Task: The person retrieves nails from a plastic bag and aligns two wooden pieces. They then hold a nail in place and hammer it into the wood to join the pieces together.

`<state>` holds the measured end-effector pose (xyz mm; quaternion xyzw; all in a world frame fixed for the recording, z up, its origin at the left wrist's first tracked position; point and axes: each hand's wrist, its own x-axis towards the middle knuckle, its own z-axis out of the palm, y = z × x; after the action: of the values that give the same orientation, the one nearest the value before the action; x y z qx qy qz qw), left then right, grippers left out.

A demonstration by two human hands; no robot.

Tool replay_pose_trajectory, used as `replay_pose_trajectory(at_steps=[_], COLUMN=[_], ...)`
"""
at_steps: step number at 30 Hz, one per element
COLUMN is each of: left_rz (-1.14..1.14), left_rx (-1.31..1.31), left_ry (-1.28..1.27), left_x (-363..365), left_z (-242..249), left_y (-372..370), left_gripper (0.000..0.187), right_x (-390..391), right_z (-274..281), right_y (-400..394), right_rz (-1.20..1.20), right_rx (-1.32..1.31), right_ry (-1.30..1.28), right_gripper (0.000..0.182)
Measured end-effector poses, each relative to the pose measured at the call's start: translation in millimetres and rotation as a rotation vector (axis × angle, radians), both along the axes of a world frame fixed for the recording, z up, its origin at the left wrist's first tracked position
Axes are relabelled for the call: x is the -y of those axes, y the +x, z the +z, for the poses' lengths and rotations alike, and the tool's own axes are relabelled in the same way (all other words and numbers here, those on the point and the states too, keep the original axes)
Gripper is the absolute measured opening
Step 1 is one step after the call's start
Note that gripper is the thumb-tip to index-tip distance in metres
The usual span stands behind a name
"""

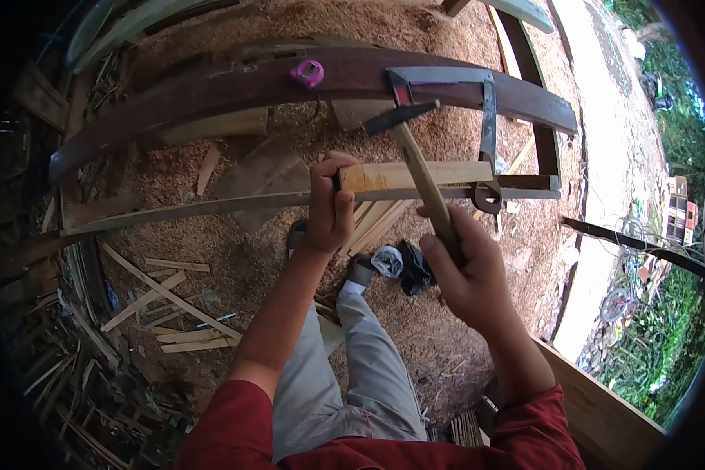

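My left hand is closed around the left end of a pale wooden piece, which lies roughly level along the narrow front rail. In my right hand is a hammer, gripped low on its wooden handle. The dark hammer head is raised and passes in front of the wooden piece in this view. Just right of it, a saw-like tool with a dark looped handle lies across the bench. A grey metal strip with a red part rests on the dark plank, resembling a square.
A pink tape measure sits on the wide dark plank. Wood shavings cover the ground, with loose strips at the left. A plastic bag lies near my foot. A long board stands at lower right.
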<state>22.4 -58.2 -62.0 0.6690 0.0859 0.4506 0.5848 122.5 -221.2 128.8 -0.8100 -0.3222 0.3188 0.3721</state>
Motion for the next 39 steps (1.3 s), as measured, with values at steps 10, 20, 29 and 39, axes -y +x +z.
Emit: replay_pose_trajectory(at_steps=[10, 20, 29, 39], left_rz=[0.001, -0.313, -0.519, -0.839], left_rx=[-0.074, -0.069, -0.134, -0.183], left_ry=[0.049, -0.027, 0.010, 0.005], left_x=[14.2, 78.9, 151.0, 214.0], left_z=[38.9, 54.0, 43.1, 36.0], left_y=[-12.2, 13.3, 33.1, 55.4], left_gripper=[0.050, 0.050, 0.050, 0.052], right_x=[21.0, 85.3, 165.7, 235.7], right_z=[9.6, 7.7, 0.3, -33.3], right_y=[-7.9, 3.2, 21.1, 27.4], right_rz=[-0.139, -0.316, -0.460, -0.326], right_rx=[-0.049, -0.034, 0.045, 0.336], right_ry=[0.149, 0.207, 0.009, -0.117], right_gripper=[0.031, 0.031, 0.028, 0.039])
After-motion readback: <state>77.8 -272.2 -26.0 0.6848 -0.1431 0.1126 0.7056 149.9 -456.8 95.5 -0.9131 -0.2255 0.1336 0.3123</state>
